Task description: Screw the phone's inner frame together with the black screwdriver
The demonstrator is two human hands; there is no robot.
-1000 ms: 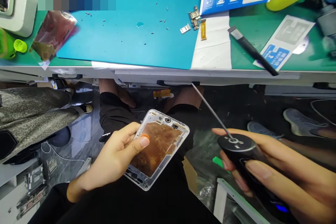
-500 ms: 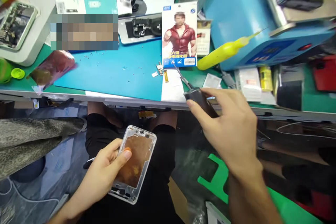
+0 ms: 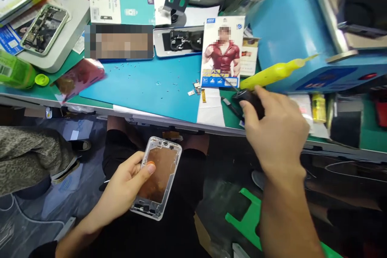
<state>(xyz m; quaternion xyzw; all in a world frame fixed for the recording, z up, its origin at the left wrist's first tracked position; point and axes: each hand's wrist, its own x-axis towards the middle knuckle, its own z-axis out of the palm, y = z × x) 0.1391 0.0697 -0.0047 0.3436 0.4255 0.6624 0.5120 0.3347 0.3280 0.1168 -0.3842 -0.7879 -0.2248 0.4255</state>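
Observation:
My left hand [image 3: 130, 183] grips a pale-edged phone frame [image 3: 161, 169] over my lap, the thumb pressed on its coppery-brown inner face. A small orange patch shows under the thumb tip. At the bench edge, my right hand [image 3: 276, 125] is closed around a black boxy tool [image 3: 252, 100] with a thin metal shaft, which points up and left in front of a boxed packet [image 3: 223, 54] picturing a figure in red. Close by on the right hand's left lie a short black-and-grey piece [image 3: 232, 109] and a white paper [image 3: 211, 109].
A blue mat [image 3: 142, 82] holds tiny screws and small parts. Behind it lie a phone shell [image 3: 163, 48] and a teal-and-white box [image 3: 137, 8]. A yellow bottle with a needle tip [image 3: 273, 74] leans by a blue machine [image 3: 287, 28]. Another person's patterned trouser leg [image 3: 33, 161] is at left.
My right hand has moved right and toward the bench with the black tool, now beside the yellow bottle. The left hand still holds the phone frame; the camera view has shifted slightly.

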